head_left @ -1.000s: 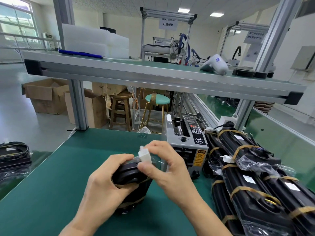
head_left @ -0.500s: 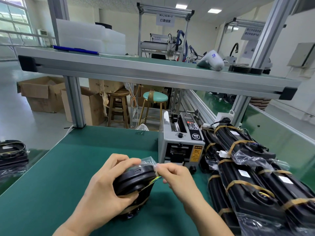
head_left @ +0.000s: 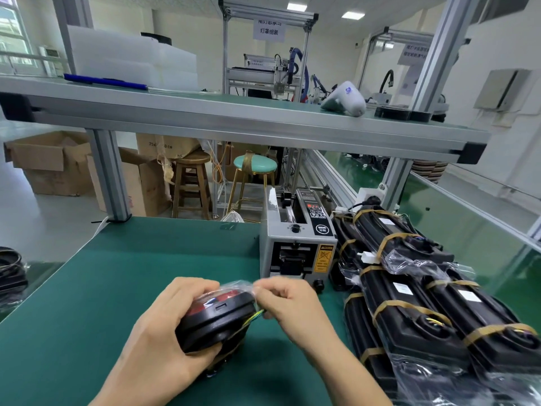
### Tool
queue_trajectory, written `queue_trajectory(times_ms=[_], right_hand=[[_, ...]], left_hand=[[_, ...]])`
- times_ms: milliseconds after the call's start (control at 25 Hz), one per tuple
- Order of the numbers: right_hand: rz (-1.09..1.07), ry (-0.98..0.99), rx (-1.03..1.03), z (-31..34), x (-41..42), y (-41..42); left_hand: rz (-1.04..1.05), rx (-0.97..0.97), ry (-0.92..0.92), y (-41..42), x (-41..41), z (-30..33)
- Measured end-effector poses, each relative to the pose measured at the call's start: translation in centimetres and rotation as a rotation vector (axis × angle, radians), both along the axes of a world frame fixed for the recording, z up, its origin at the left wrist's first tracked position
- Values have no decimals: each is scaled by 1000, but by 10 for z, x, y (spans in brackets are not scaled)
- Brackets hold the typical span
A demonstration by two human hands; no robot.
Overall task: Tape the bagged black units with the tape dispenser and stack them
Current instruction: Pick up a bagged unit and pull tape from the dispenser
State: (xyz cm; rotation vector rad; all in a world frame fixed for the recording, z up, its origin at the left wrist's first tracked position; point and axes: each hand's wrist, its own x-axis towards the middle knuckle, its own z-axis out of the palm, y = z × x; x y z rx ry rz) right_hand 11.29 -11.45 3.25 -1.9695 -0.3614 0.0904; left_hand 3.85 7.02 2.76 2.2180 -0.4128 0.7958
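Left hand (head_left: pixel 164 335) cupped, right hand (head_left: pixel 288 306) pinching

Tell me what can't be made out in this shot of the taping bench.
Head view only:
- Underside of the held black unit: covered by the left hand.
- What the right hand pinches: fingers curl over it; only clear bag film shows.
- Tape dispenser panel markings: too small to read.
- Nearest units of the taped stack: cut off by the bottom and right edges.
- Black items at far left: cropped by the edge.
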Motion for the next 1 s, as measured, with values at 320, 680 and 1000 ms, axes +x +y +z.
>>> queue_trajectory(times_ms=[320, 680, 1000], right_hand=[[-91, 61, 215, -31, -9, -7], [-597, 11, 314, -27, 48, -27], [-721, 124, 280, -26, 79, -11]], left_hand=[[199, 12, -203, -7, 1, -9], [314, 10, -51, -1, 6, -4], [334, 47, -63, -10, 4, -7]])
